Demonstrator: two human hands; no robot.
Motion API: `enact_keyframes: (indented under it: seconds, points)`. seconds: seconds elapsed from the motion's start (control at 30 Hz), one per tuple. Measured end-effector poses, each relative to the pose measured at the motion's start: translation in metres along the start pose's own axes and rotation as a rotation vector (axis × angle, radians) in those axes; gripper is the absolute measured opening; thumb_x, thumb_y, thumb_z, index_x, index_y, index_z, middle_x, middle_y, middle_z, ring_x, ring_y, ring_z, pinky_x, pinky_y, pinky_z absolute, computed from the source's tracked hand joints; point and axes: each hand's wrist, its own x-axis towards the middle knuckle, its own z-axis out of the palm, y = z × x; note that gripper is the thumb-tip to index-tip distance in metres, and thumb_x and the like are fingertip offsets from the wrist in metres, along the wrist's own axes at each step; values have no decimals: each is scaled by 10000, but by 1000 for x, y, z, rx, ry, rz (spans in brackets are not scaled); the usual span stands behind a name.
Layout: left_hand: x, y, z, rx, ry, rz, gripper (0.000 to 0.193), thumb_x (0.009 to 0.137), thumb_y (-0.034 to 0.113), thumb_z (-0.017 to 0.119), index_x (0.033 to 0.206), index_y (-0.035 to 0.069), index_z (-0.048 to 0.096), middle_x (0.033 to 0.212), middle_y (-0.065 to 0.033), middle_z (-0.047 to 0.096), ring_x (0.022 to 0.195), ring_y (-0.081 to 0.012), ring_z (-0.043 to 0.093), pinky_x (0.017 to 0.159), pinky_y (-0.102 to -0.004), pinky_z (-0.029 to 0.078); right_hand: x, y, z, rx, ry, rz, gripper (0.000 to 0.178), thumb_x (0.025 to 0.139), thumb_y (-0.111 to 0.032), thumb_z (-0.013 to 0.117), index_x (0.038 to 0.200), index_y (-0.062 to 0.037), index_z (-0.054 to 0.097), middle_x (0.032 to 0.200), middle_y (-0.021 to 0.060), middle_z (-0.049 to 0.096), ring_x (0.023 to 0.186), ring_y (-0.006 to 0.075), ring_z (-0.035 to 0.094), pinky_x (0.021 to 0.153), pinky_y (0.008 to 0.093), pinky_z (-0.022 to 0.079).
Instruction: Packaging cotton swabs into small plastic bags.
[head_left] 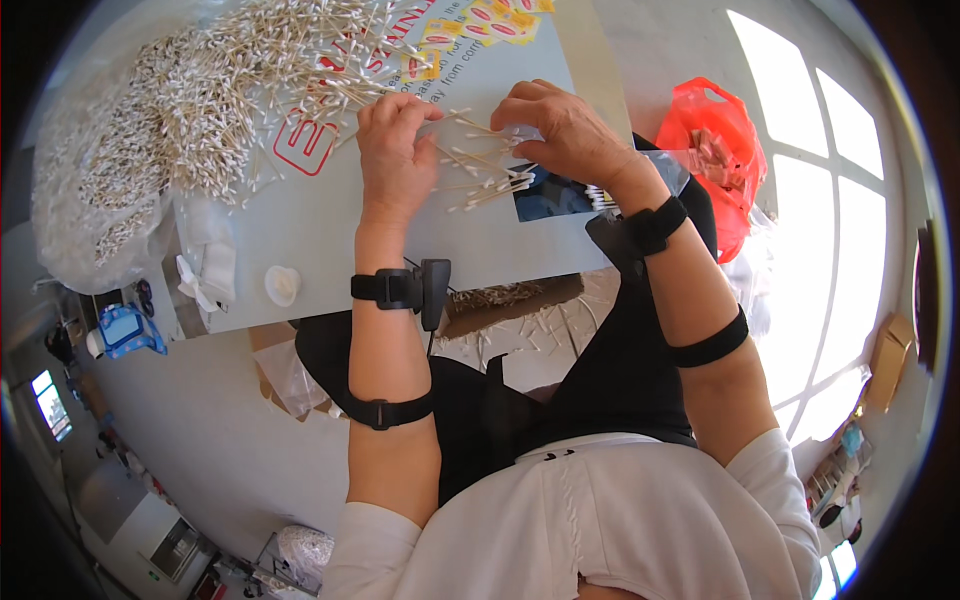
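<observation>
Loose cotton swabs [468,158] with white tips lie scattered on the grey table [330,235] between my hands. My left hand [393,160] hovers at their left side, fingers bent and the thumb apart from them. My right hand [570,130] curls its thumb and fingers round a piece of clear plastic [526,132], mostly hidden by the fingers. Below that hand, a few swabs rest across a dark printed card [548,196]. More swab tips show by my right wrist. A great heap of swabs [215,105] spills from a clear bag [60,225] at the far left.
Yellow and red labels [485,22] lie at the table's far side. A small white cup [283,285] and a white container [218,270] stand near the front left edge. Right of the table is a red plastic bag [735,115]. A box with swabs [515,308] sits beneath the table edge.
</observation>
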Motion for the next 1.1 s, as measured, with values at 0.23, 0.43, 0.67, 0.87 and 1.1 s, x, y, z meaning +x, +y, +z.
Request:
enact_keyframes:
  seconds: [0.23,0.43,0.67,0.87,1.1]
  points:
    - [-17,5,-15,97,-146,62,208,674,-12,727,834,104,662,1021,-7,578,1063,-281,494,938,-408,375,-9,3,4,65,-10,-30,134,722,-11,719,818,-80,655,971,50,605,959,279,595,822,367,498]
    - [-7,3,-20,20,-115,-19,167,707,-16,702,800,79,601,980,-32,590,1033,-277,503,902,-423,379,-9,-1,6,115,23,78,63,764,-58,686,792,-54,630,890,74,609,895,285,608,768,373,499]
    - [11,26,5,255,-207,143,174,735,-14,692,854,70,595,1001,-19,594,1040,-275,516,887,-409,412,-7,-4,17,-3,168,72,51,763,-107,657,779,-68,630,836,91,613,859,315,614,742,411,511]
    - [9,18,13,147,-37,3,211,771,9,673,958,105,660,1049,-33,591,1064,-278,512,910,-426,399,-12,-14,20,58,270,227,235,706,-157,749,923,-113,669,898,64,618,925,287,604,790,402,499]
    - [-5,19,5,172,-260,-13,288,823,59,661,1107,102,634,1129,-64,570,1109,-288,501,961,-458,374,-14,-16,26,-20,165,70,175,702,-151,757,862,-126,689,937,25,602,951,255,580,852,389,467]
